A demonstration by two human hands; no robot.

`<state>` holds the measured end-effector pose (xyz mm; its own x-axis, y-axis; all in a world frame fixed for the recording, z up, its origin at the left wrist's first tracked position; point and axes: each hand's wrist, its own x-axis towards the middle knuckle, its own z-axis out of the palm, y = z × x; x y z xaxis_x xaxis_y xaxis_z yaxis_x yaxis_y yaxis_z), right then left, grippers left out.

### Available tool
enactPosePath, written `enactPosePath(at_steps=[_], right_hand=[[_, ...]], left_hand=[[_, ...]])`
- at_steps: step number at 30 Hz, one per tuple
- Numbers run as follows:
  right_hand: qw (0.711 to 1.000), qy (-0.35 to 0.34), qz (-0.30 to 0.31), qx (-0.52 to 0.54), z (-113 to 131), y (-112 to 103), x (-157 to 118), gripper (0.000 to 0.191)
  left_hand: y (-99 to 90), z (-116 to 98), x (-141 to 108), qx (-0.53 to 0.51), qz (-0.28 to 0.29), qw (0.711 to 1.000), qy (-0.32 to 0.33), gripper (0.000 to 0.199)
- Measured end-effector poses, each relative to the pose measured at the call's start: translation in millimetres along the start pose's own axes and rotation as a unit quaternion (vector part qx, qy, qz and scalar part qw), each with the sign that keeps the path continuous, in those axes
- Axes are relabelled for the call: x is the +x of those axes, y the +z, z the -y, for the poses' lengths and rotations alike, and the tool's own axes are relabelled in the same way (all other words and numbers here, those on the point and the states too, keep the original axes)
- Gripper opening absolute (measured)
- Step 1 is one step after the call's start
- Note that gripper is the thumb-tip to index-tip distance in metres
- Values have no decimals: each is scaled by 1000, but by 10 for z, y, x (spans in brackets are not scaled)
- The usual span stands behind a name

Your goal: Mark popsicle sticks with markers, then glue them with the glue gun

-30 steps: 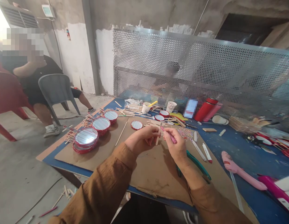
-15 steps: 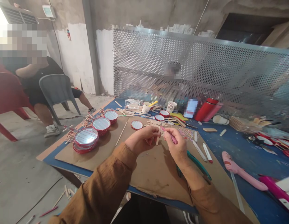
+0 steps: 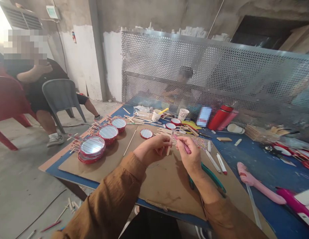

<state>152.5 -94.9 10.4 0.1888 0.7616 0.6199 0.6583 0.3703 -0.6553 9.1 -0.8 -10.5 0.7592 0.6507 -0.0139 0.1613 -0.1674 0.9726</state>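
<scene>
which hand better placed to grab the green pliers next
Probably the right hand: the green-handled pliers lie just below it, though it holds a pink stick. The left hand is farther off, holding wooden craft sticks.

**Six mirrors, two cups, two flasks, two chairs**

We counted at least six red-rimmed round mirrors [image 3: 108,132], two paper cups [image 3: 183,114], and two flasks, one red [image 3: 218,119] and one pink [image 3: 228,120]. There was one pair of green-handled pliers [image 3: 208,174] and one pink stick [image 3: 185,148]; the craft sticks [image 3: 170,143] were too many to count. We had two hands, the left hand [image 3: 152,149] and the right hand [image 3: 190,156]. Two plastic chairs stood nearby, one red [image 3: 7,99] and one grey [image 3: 61,96], and two other people [image 3: 37,79] [image 3: 181,89] were there.
</scene>
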Motion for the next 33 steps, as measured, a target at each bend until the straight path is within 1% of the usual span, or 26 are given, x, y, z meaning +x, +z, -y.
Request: enactPosePath(at_steps=[4, 8, 16, 21, 25, 29, 33], right_hand=[[1000, -1, 0, -2, -13, -3, 0, 23], [1000, -1, 4, 0, -15, -1, -2, 23], [1000, 7, 7, -5, 6, -8, -3, 23], [1000, 8, 5, -4, 8, -9, -4, 24], [1000, 4, 8, 3, 9, -11, -3, 23], [1000, 6, 9, 13, -6, 1, -5, 23], [1000, 5, 15, 25, -25, 16, -8, 26]], left_hand=[[14, -24, -31, 5, -11, 1000, 5, 19], [-7, -51, -27, 25, -2, 1000, -4, 23], [-7, -52, -33, 10, 0, 1000, 5, 23], [-11, -90, -35, 28, 10, 999, -16, 22], [-9, -104, -38, 16, 10, 1000, -8, 19], [1, -105, -51, 2, 6, 1000, -20, 18], [11, -102, -70, -12, 4, 1000, -18, 26]])
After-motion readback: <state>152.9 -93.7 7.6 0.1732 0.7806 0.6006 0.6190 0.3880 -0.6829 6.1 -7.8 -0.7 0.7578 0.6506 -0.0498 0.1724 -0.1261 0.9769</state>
